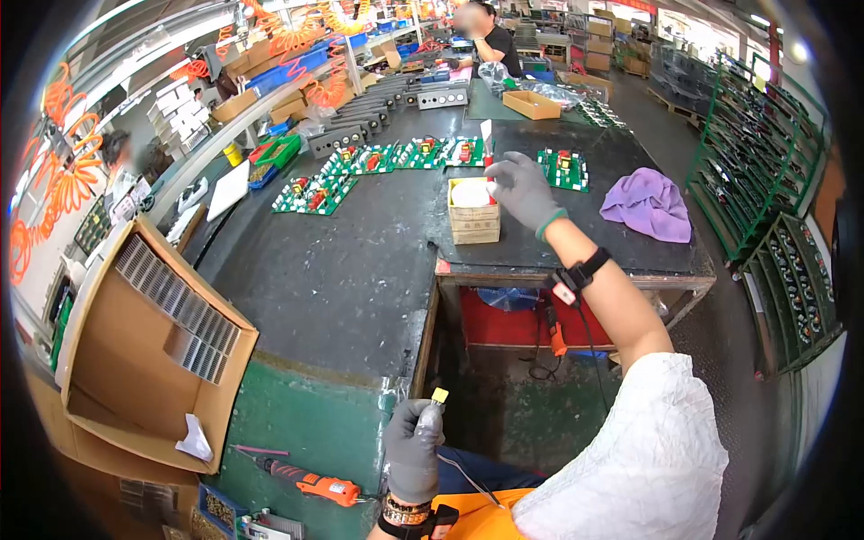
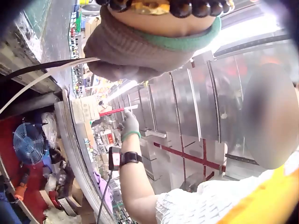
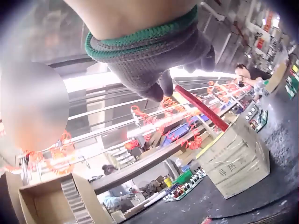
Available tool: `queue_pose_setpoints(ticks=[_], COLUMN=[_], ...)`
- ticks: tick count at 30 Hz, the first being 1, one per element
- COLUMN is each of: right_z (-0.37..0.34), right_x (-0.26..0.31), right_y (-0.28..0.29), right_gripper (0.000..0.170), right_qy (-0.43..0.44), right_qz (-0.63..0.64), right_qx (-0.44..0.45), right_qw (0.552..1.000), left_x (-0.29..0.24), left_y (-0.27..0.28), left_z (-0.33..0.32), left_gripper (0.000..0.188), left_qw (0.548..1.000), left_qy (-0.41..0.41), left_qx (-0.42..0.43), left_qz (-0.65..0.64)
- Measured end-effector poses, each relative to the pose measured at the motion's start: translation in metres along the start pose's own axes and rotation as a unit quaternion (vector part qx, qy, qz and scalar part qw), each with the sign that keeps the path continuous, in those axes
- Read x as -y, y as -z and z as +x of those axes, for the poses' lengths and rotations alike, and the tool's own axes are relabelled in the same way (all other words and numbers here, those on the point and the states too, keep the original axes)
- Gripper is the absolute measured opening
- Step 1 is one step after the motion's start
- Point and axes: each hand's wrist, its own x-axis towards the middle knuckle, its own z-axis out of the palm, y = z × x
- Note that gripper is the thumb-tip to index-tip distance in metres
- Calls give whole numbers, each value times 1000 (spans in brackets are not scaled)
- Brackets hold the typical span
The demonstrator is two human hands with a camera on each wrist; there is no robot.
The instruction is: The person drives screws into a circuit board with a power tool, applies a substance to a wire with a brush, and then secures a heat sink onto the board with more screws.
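Note:
My left hand (image 1: 412,450), in a grey glove, is at the near edge of the bench and pinches a small yellow-topped part (image 1: 439,395) upright between thumb and fingers. In the left wrist view the glove hides that part. Farther out, my gloved right hand (image 1: 529,191) has its thumb and fingertips at a red stick (image 3: 202,108) with a flat white end (image 1: 487,131). The stick slants up out of a small open carton (image 1: 475,225) with white contents, its white end uppermost. The carton stands near the bench corner, just under the right fingers.
Green circuit boards (image 1: 312,194) lie in a row behind the carton, with another board (image 1: 564,169) to its right. A purple cloth (image 1: 646,205) lies at the right. An orange electric screwdriver (image 1: 328,487) and a large cardboard box (image 1: 148,360) are at the left. Another person (image 1: 499,49) sits at the far end.

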Motion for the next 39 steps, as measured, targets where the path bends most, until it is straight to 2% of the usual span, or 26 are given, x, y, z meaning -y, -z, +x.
queue_pose_setpoints(ticks=[1, 3, 4, 6, 8, 9, 10, 11, 12, 13, 14, 16, 17, 18, 20, 22, 25, 29, 31, 32, 34, 36, 39], right_z=[2, 4, 13, 34, 49, 56, 58, 58, 52, 47, 44, 40, 40, 37, 36, 36, 37, 35, 31, 28, 23, 20, 20], right_x=[-3, -8, -15, -26, -4, -15, -18, -18, -22, 5, 6, 1, 0, -9, -25, -21, -10, -17, -21, -24, -30, -31, -24], right_y=[-10, -21, -22, -22, 23, 23, 21, 16, 17, 39, 35, 16, 7, -12, -45, -55, -60, -69, -61, -57, -48, -46, -49], right_gripper=[26, 33, 33, 37, 40, 34, 34, 28, 25, 32, 32, 45, 47, 47, 44, 42, 41, 38, 34, 34, 32, 31, 30], right_qy=[-1, 18, 15, 28, 18, 32, 31, 51, -83, -238, -236, -338, -322, -322, -275, -293, -377, -402, -435, -435, -465, -462, -436], right_qz=[3, 50, 51, -97, -47, 3, 0, 161, 271, 334, 333, 451, 416, 417, 329, 323, 347, 402, 493, 492, 548, 542, 488], right_qx=[5, 106, 107, 29, -114, -157, -155, -46, 93, 202, 200, 228, 220, 222, 189, 184, 193, 139, 101, 102, 67, 76, 130], right_qw=[1000, 993, 993, 995, 992, 987, 987, 984, 954, 890, 890, 794, 822, 820, 883, 881, 837, 811, 747, 747, 692, 698, 745], left_x=[1, 5, 6, 6, 8, 10, 12, 13, 14, 14, 14, 15, 17, 16, 14, 17, 15, 16, 18, 18, 17, 18, 19], left_y=[0, 0, -1, 1, 5, 7, 7, 6, 5, 5, 4, 3, 4, 5, 5, 11, 15, 14, 16, 17, 17, 15, 12], left_z=[-1, -2, 0, -1, -2, -1, -1, -1, 0, 0, 0, -3, -4, -7, -11, -15, -19, -21, -20, -20, -19, -17, -16], left_gripper=[19, 19, 19, 19, 20, 19, 18, 18, 18, 17, 17, 15, 14, 14, 22, 23, 25, 24, 24, 24, 24, 24, 24], left_qw=[1000, 1000, 1000, 1000, 1000, 1000, 1000, 1000, 1000, 1000, 1000, 999, 999, 999, 998, 998, 997, 997, 998, 998, 998, 998, 998], left_qy=[7, 8, -1, 3, 10, 7, 3, 4, 9, 13, 11, 19, 25, 25, 20, 13, 14, 11, 11, 12, 15, 18, 10], left_qx=[6, 9, 15, 9, -2, -4, -4, -1, 1, 2, 3, 8, 6, 3, -13, -24, -41, -45, -41, -38, -39, -38, -26], left_qz=[9, 18, 24, 28, 29, 26, 22, 22, 23, 25, 25, 46, 32, 33, 58, 64, 64, 57, 55, 53, 51, 47, 48])
